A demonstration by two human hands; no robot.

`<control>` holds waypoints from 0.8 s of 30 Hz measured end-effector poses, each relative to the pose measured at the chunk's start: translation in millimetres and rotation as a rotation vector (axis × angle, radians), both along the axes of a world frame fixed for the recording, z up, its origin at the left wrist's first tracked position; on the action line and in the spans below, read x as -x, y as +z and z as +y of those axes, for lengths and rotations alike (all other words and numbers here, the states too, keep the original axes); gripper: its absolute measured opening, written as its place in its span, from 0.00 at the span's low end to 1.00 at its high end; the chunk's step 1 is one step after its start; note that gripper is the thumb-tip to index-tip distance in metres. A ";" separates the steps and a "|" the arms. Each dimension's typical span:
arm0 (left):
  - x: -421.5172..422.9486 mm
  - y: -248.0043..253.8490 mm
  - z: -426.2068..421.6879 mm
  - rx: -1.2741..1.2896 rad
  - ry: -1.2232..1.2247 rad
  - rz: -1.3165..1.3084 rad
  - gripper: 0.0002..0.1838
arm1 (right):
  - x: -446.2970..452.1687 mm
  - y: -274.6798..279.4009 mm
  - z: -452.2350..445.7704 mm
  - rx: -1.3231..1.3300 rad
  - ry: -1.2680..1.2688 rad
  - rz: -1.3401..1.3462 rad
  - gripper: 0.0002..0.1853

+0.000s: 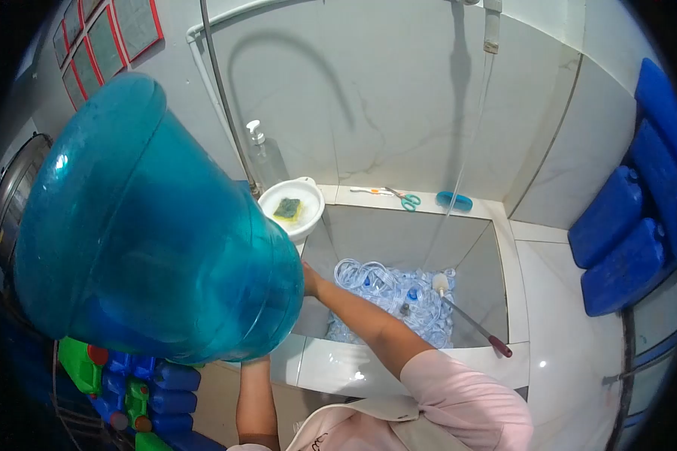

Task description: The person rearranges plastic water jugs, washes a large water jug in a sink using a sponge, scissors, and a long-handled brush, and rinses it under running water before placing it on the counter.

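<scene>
A large translucent blue-green tub (165, 233) fills the left half of the view, tilted on its side and raised above the sink's left edge. Both my forearms reach to it. My right hand (309, 279) is at its right lower side, mostly behind the tub, with only a small part showing. My left hand is hidden behind the tub's underside; only the forearm shows. To the right, the tiled sink (470, 293) holds a heap of clear and bluish plastic pieces (384, 289) with coiled tubing. A brush with a dark red handle (498, 346) leans over the sink's front edge.
Water runs from the tap (492, 30). On the ledge are a white bowl (314, 203) with a sponge (287, 210), a pump bottle (266, 161), scissors (410, 202) and a blue brush (454, 201). Blue jerrycans (613, 218) stand right; more containers (174, 402) lie lower left.
</scene>
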State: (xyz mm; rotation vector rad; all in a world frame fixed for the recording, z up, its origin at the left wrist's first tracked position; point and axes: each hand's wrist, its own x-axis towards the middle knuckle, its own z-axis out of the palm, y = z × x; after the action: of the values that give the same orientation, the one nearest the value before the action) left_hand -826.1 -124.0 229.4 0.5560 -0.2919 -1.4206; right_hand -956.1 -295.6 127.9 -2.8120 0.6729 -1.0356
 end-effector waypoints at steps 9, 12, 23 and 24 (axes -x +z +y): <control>52.1 -0.9 -36.3 -0.004 -0.222 0.000 0.25 | 144.3 -11.9 -8.8 -0.410 -0.655 -0.438 0.14; 83.9 -1.5 -47.9 -0.008 -0.341 0.003 0.25 | 268.6 23.0 -23.9 -1.237 -0.834 -0.828 0.14; 159.4 -4.0 -66.7 -0.027 -0.549 0.010 0.23 | 330.1 85.0 -11.0 -1.394 -0.668 -1.510 0.11; 159.7 -4.1 -67.2 -0.028 -0.548 0.006 0.23 | 331.6 78.3 -15.5 -1.398 -0.663 -1.511 0.11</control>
State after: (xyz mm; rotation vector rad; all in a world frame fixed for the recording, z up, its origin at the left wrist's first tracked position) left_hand -985.8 -191.2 225.4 0.5150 -0.4423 -1.9566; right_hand -1287.8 -311.1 206.3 -0.3343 1.2170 -1.4175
